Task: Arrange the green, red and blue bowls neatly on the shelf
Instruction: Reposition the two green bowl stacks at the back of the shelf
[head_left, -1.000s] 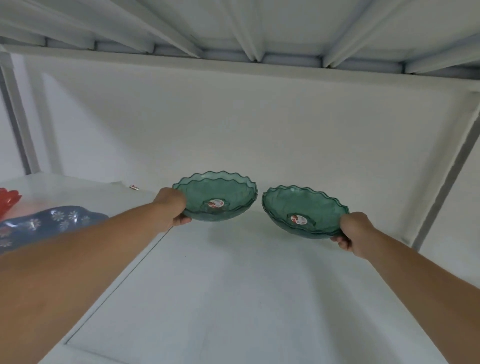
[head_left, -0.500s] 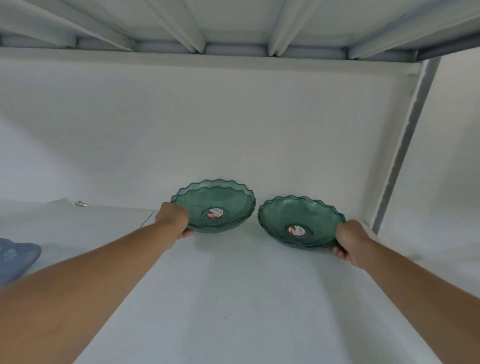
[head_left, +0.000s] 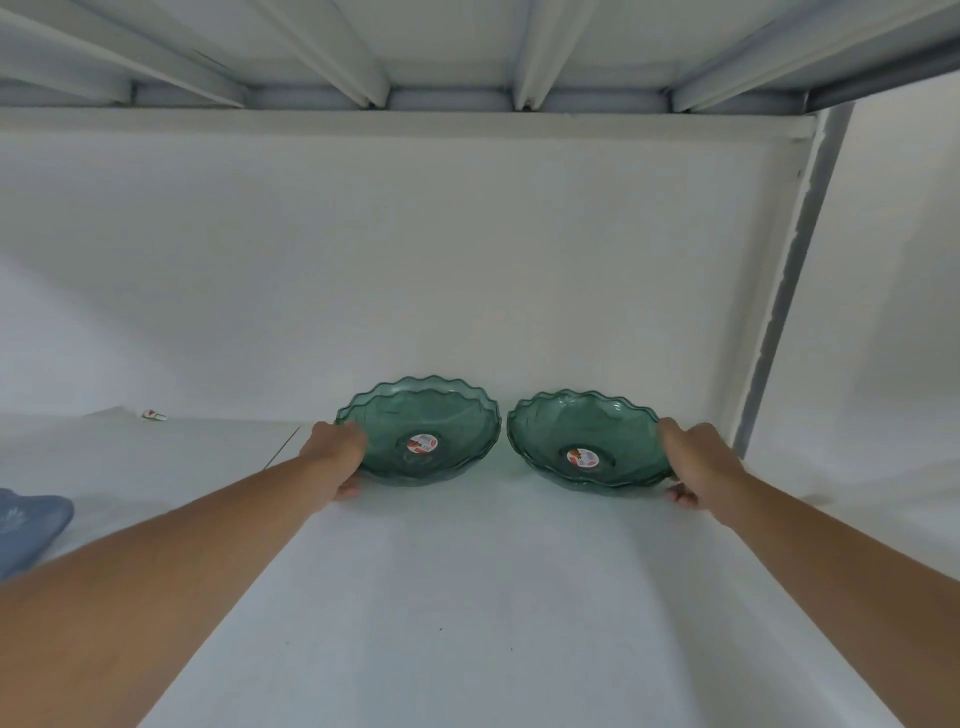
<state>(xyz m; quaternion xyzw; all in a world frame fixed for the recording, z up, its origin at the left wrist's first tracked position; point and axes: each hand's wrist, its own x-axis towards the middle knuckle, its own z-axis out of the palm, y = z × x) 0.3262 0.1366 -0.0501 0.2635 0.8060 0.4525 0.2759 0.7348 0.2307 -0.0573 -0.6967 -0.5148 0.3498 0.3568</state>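
1. Both hands are clamped on bowl rims: left hand (head_left: 336, 456) grips the left edge of the left green bowl (head_left: 421, 431), right hand (head_left: 693, 462) grips the right edge of the right green bowl (head_left: 587, 439). Thumbs lie over the rims; most fingers are hidden beneath.
2. Each bowl appears to be a nested pair, judging by doubled scalloped rims; exact count cannot be confirmed.
3. Bowls stand side by side at the far end of the white shelf (head_left: 467, 597), near the back wall, rims almost touching. Whether they rest fully on the surface cannot be determined.
4. A round sticker (head_left: 422, 444) sits in each bowl's centre; print illegible.
5. Blue bowl (head_left: 26, 525) at the near left, cut off by the frame edge.
6. Small unidentified scrap (head_left: 154, 414) lies far left by the wall.
7. Upright post (head_left: 784, 291) stands at the far right.
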